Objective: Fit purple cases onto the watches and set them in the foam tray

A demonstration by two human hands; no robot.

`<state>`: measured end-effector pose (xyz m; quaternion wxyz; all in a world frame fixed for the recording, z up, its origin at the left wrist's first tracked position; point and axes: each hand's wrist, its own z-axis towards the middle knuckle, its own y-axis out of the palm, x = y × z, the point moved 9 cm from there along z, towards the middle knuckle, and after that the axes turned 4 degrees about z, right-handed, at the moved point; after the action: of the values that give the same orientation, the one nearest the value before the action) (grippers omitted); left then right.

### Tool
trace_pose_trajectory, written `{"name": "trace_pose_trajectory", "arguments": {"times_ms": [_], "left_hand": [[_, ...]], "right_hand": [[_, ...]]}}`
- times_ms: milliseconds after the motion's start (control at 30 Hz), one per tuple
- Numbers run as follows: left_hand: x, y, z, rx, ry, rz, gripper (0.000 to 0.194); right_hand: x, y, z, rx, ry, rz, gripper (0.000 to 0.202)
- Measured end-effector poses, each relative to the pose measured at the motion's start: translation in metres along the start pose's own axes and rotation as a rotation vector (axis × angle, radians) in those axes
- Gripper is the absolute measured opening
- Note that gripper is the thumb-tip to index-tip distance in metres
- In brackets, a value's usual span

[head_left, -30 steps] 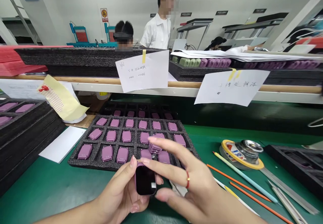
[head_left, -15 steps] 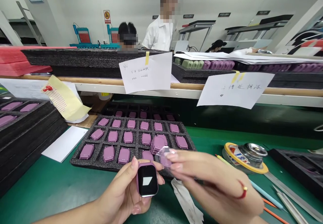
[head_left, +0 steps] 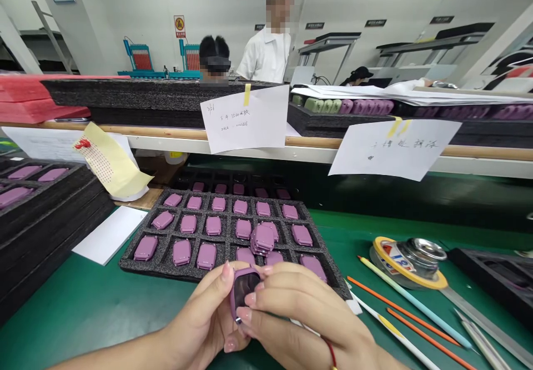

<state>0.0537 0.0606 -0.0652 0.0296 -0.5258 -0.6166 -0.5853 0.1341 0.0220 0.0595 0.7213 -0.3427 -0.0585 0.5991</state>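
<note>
A purple watch body (head_left: pixel 238 295) with a dark screen is held in my left hand (head_left: pixel 208 309), gripped at its edges between thumb and fingers, in front of the foam tray. My right hand (head_left: pixel 300 303) lies over the watch's right side, fingertips against the screen; whether it holds anything is hidden. Behind them, a black foam tray (head_left: pixel 164 270) carries several purple watch bodies, one (head_left: pixel 263 238) resting on top of others.
Right of my hands lie orange sticks (head_left: pixel 406 309), a blue-and-yellow pen (head_left: pixel 428 300), a glass jar (head_left: pixel 416 261) and tweezers (head_left: pixel 485 339). Stacked foam trays (head_left: pixel 50 236) stand left. Handwritten papers (head_left: pixel 245 120) hang from the shelf (head_left: pixel 310 153). Two people are beyond.
My right hand has moved left from beside the tray onto the watch. The clear film piece it held is no longer visible. The watch is turned, and its lit white shape no longer shows.
</note>
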Motion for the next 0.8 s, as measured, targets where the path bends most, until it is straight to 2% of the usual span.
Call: {"name": "trace_pose_trajectory", "arguments": {"times_ms": [67,133,167,300,433,567,700,800], "left_hand": [[0.002,-0.002,0.000,0.025,0.038,0.049,0.050],[0.004,0.000,0.000,0.020,0.071,0.135,0.050],[0.006,0.002,0.000,0.014,0.087,0.175,0.050],[0.008,0.004,0.000,0.005,0.101,0.174,0.051],[0.005,0.005,0.000,-0.007,0.022,0.094,0.055],[0.004,0.009,-0.003,-0.042,-0.016,0.124,0.060],[0.003,0.003,-0.001,0.002,-0.004,0.082,0.049],[0.002,0.000,0.004,0.000,0.012,0.121,0.043]], "right_hand": [[0.003,0.003,-0.001,-0.004,0.034,-0.071,0.040],[0.012,0.006,-0.004,0.006,0.137,-0.091,0.065],[0.017,0.010,-0.006,-0.008,0.196,-0.069,0.070],[0.033,0.019,-0.011,-0.035,0.353,0.147,0.065],[0.037,0.011,-0.010,0.022,0.363,0.250,0.071],[0.032,0.010,-0.008,0.004,0.303,0.214,0.067],[0.032,0.007,-0.005,-0.024,0.237,0.086,0.061],[0.054,-0.012,-0.006,0.070,0.290,-0.063,0.046]]}}
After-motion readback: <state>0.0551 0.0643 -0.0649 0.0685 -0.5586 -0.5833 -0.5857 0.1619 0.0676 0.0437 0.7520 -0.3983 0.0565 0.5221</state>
